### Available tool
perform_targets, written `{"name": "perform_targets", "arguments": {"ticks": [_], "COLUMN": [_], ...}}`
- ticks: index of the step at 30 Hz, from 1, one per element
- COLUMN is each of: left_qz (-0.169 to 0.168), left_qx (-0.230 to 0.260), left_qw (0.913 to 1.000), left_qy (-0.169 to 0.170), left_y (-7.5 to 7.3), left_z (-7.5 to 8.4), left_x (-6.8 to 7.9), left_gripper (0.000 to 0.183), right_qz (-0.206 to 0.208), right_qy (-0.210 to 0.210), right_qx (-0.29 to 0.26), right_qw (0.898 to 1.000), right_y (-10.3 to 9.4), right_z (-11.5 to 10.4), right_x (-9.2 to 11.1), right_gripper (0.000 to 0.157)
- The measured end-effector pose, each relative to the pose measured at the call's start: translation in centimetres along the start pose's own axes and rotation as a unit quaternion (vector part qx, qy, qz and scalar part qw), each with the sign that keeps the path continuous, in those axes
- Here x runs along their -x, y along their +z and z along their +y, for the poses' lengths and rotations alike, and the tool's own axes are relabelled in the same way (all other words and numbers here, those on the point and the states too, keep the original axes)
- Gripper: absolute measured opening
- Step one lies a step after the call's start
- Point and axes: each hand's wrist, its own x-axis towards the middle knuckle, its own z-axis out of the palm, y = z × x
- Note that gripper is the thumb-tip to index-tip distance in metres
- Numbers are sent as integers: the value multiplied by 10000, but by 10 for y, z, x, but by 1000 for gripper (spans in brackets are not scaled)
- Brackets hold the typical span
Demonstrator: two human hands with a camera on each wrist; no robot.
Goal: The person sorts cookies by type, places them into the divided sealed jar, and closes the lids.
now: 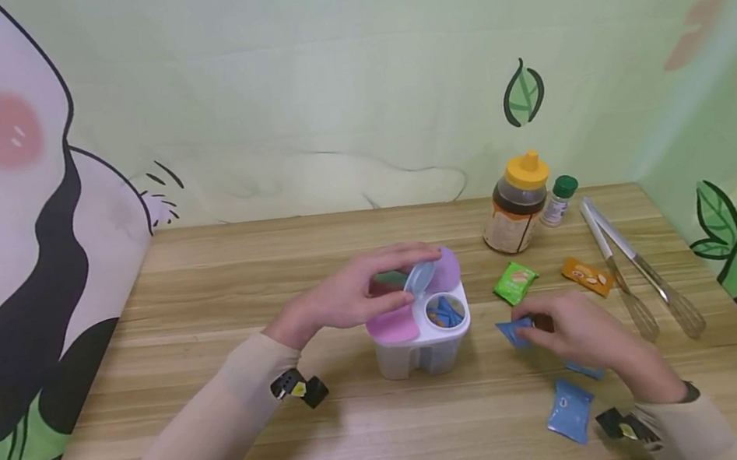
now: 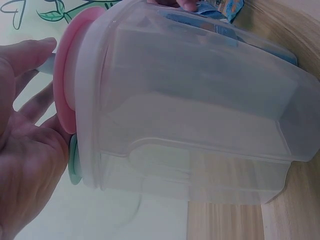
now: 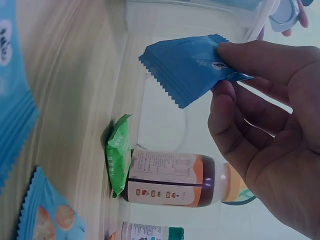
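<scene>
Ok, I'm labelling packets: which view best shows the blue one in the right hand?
Right wrist: the blue packet is large there, its serrated edge plain. The head view shows it small, partly behind the right hand. The left wrist view shows blue wrapping; whether it's that packet is unclear.

A blue packet (image 3: pixel 182 70), a green packet (image 1: pixel 516 282) and an orange packet (image 1: pixel 588 276) lend colour at right; to their left, a white-rimmed container (image 1: pixel 394 360) wears pink, lilac, green and pale-blue lids (image 1: pixel 396 327) on a wood-grained desk (image 1: pixel 371 450).
</scene>
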Motion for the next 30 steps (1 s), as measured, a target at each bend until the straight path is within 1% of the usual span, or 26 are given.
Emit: {"name": "perform_targets", "arguments": {"ticks": [5, 11, 15, 19, 25, 30], "left_qz": [-10, -14, -26, -22, -13, -22], "left_qx": [20, 106, 106, 102, 85, 76], "left_qw": [10000, 9999, 9999, 9999, 9999, 10000], "left_qy": [-5, -54, -42, -30, -54, -38], "left_y": [0, 0, 0, 0, 0, 0], "left_z": [0, 0, -1, -1, 0, -1], "left_x": [0, 0, 0, 0, 0, 0], "left_gripper": [54, 54, 54, 54, 54, 54], "right_qz": [209, 755, 1031, 1251, 1559, 1802], "right_qy": [-54, -412, -561, -648, -649, -734], "right_qx": [-132, -211, -290, -398, -491, -707], "right_qw": [9997, 9961, 9927, 9892, 9844, 9783], "right_y": [-3, -6, -6, -6, -9, -11], "right_z": [-3, -6, -8, -9, -12, -17], "right_x": [1, 0, 0, -1, -2, -2], "right_gripper": [12, 14, 16, 19, 21, 23]}}
